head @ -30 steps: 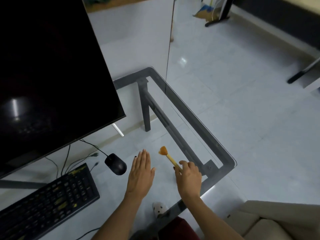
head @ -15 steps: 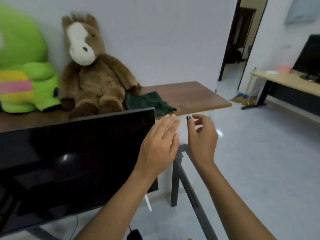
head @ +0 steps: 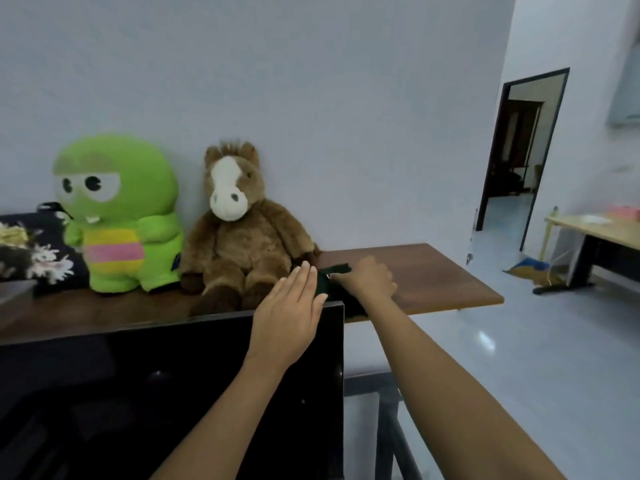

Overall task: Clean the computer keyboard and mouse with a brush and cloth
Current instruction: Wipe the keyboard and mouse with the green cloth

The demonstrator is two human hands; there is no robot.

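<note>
Right hand point(head: 369, 280) is down on the dark green cloth point(head: 323, 282) on the wooden shelf point(head: 440, 275) behind the monitor point(head: 173, 393), just right of the brown plush horse point(head: 239, 233). Fingers curl over the fabric and look closed on it, but the fingertips are hidden under the hand, so can't tell if it's a real pinch or just contact. Left hand point(head: 289, 318) is flat, fingers extended and pressed together, holding nothing, hovering at the monitor's top edge just left of the cloth. Progress, my read: this is the cloth fetch stage, so the wiping part isn't started; nothing here shows whether brushing is done. Cloth isn't lifted, most of it sits behind the two hands and the monitor corner, only a dark strip shows. Keyboard, mouse and brush are all out of frame, below the view, so their condition can't be checked. Green plush point(head: 119, 216) and a dark patterned item at far left are irrelevant. Frame is soft, edges of the cloth hard to trace.
</note>
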